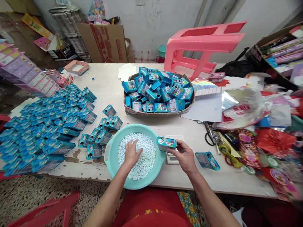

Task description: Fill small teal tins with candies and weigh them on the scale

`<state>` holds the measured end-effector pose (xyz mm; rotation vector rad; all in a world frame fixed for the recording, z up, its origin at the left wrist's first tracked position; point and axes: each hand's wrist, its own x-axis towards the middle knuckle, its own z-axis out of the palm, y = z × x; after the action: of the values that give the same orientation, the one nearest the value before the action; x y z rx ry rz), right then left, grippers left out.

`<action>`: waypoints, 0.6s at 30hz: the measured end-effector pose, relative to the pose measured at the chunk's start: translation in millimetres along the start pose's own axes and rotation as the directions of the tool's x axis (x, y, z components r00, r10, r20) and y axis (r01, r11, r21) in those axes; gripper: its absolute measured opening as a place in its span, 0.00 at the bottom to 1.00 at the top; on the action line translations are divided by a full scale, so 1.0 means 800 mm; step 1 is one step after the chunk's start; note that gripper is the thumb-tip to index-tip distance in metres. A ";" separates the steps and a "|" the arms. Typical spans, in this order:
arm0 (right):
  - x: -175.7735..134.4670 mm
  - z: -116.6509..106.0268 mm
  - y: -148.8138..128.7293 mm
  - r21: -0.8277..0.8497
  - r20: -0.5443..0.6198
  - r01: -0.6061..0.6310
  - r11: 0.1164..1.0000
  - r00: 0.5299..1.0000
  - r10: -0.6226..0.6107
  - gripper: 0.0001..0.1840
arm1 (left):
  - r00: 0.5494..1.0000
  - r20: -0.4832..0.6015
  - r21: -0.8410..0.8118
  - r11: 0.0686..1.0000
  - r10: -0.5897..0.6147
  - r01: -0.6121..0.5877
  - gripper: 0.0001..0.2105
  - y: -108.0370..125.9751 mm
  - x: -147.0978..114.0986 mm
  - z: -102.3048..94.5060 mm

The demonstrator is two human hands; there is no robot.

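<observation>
Key relation: opening of the blue box [167, 145] vs your left hand [132, 154]. The box sits up and to the right of your left fingers, at the right rim of the basin [109, 161]. Its long axis runs roughly side to side, with the left end and its round opening toward the basin. White shows in that opening. Can't tell if the box touches the rim.

Right hand [185, 156]: gripping the box by its right end, thumb on the near side; wrist out to the right, so the opening is clear of your fingers. Left hand: palm down, fingers spread on the white pieces [147, 154], thumb pointing right toward the box. No grasp visible; can't tell if any pieces sit under the palm.

Left hand is nearer the pieces, right has the box. My read: the gap between left fingertips and opening is what matters; 1 short sideways path, over the pieces.
</observation>
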<state>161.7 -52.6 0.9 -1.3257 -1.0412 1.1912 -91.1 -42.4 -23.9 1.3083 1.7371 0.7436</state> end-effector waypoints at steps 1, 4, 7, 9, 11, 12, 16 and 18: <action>0.002 -0.012 0.009 0.030 -0.052 -0.006 1.000 0.999 0.008 0.23 | 0.999 -0.013 0.092 0.995 0.032 -0.030 0.22 -0.012 -0.001 -0.003; 0.011 -0.047 0.042 0.051 -0.208 0.012 0.999 0.978 -0.001 0.25 | 0.997 0.055 0.135 0.990 -0.055 0.047 0.24 -0.039 -0.002 -0.010; 0.021 -0.066 0.081 0.011 -0.264 0.029 1.000 0.964 -0.025 0.25 | 0.980 0.122 0.116 0.982 -0.160 0.146 0.27 -0.051 -0.001 -0.009; 0.024 -0.072 0.101 -0.011 -0.268 0.042 0.999 0.962 -0.043 0.24 | 0.973 0.157 0.087 0.983 -0.171 0.159 0.28 -0.049 -0.001 -0.005; 0.020 -0.075 0.111 -0.049 -0.278 0.056 0.997 0.958 -0.068 0.26 | 0.968 0.183 0.066 0.984 -0.172 0.163 0.27 -0.044 -0.001 -0.001; 0.016 -0.077 0.112 -0.079 -0.288 0.061 0.995 0.954 -0.081 0.29 | 0.967 0.188 0.067 0.985 -0.171 0.161 0.26 -0.041 0.000 0.001; -0.020 -0.094 0.098 -0.173 -0.354 0.030 0.985 0.931 -0.091 0.34 | 0.971 0.194 0.159 0.981 -0.142 0.112 0.25 -0.030 0.007 0.004; -0.043 -0.105 0.093 -0.155 -0.391 -0.037 0.987 0.920 -0.027 0.27 | 0.964 0.224 0.239 0.967 -0.145 0.090 0.23 -0.026 0.012 0.004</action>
<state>238.0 -104.9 -70.7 -1.6135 -0.8511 0.8074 -99.7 -39.0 -45.4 1.3694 1.7203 0.3094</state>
